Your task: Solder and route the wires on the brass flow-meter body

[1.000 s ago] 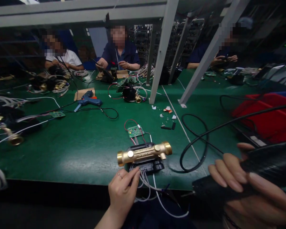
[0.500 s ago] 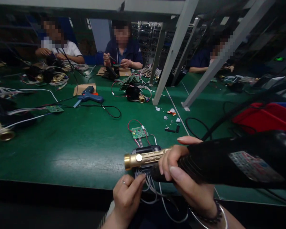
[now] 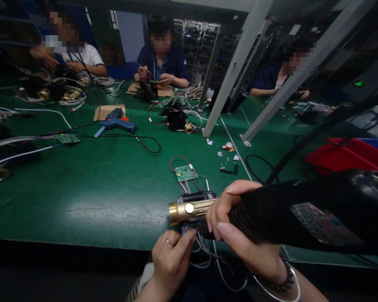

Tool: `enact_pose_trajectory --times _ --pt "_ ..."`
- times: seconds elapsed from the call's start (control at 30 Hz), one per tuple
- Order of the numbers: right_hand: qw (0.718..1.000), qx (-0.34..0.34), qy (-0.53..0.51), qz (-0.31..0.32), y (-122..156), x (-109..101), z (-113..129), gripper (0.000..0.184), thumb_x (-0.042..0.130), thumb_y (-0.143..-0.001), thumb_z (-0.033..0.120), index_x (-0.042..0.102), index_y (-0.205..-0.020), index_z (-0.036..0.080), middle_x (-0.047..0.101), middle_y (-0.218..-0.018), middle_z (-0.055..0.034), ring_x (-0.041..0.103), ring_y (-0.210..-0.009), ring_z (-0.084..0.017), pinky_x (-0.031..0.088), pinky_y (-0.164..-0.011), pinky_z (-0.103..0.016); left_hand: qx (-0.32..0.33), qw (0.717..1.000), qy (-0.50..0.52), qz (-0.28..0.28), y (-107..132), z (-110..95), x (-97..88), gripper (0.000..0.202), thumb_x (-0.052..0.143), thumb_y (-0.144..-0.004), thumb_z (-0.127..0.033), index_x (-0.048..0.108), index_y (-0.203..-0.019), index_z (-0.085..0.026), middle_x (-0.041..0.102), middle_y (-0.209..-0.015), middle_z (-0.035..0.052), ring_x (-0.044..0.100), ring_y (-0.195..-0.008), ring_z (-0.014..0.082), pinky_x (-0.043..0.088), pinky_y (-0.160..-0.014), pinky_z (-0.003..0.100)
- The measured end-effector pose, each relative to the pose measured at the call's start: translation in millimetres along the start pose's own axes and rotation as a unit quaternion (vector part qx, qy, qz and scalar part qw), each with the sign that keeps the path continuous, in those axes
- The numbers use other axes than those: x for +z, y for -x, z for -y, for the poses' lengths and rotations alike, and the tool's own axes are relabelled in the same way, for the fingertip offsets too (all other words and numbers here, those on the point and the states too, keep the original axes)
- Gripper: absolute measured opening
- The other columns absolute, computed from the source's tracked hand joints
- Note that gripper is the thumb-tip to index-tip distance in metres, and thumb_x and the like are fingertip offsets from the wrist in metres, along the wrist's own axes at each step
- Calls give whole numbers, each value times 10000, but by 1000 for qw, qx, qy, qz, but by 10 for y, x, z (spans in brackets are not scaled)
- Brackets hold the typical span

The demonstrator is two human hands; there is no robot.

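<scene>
A brass pipe fitting (image 3: pixel 189 208) on a black housing (image 3: pixel 193 196) lies near the front edge of the green table (image 3: pixel 91 188). White wires (image 3: pixel 204 256) hang from it over the edge. My left hand (image 3: pixel 171 262) pinches those wires just below the fitting. My right hand (image 3: pixel 239 235) is wrapped round a large black power tool (image 3: pixel 305 214), whose nose points at the right half of the fitting and hides it. A small green circuit board (image 3: pixel 185 173) with red wires lies just behind.
A blue glue gun (image 3: pixel 115 123) and a black cable (image 3: pixel 145 144) lie mid-table. Red bins (image 3: pixel 343 157) stand at right. Grey frame posts (image 3: pixel 227 75) rise from the table. Three other people work at the far side among wires and brass parts.
My right hand has swung the black tool in from the right and brought its nose down over the fitting. My left hand stays at the wires.
</scene>
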State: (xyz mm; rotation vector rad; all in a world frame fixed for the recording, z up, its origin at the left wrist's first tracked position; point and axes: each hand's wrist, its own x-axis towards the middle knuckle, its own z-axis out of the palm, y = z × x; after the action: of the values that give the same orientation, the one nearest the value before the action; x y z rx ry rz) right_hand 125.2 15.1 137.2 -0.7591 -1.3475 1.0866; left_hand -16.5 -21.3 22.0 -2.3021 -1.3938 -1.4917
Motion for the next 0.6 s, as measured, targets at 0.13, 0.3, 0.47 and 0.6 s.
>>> enact_pose_trajectory --times 0.13,0.3,0.47,0.6 --pt "999 -27 25 24 -16 28 23 359 613 -768 158 465 -1072 278 481 -634 54 487 -503 -144 444 -536 -318 -1 1000 -2 14 -32 -15 -29 180 464 -921 -136 642 -947 -155 465 -568 -10 468 -495 114 360 -472 218" --pt "998 -17 29 46 4 30 -11 352 592 -781 175 450 -1086 278 470 -617 61 465 -471 -130 429 -502 -292 2 1000 -4 11 -54 -29 -42 207 439 -931 -137 644 -949 -157 458 -540 -8 448 -474 120 326 -446 234" --pt "999 -22 29 37 -26 27 28 312 589 -807 206 443 -1076 266 441 -589 66 447 -456 -126 412 -488 -289 12 1000 -7 22 23 17 -9 169 481 -919 -134 636 -984 -155 483 -591 -9 463 -510 113 356 -489 228" --pt "999 -30 28 21 -59 29 80 279 554 -847 239 428 -1094 262 426 -569 66 445 -458 -134 408 -497 -309 11 1000 -13 16 74 37 17 149 522 -899 -131 639 -988 -155 488 -603 -13 463 -522 114 364 -501 231"
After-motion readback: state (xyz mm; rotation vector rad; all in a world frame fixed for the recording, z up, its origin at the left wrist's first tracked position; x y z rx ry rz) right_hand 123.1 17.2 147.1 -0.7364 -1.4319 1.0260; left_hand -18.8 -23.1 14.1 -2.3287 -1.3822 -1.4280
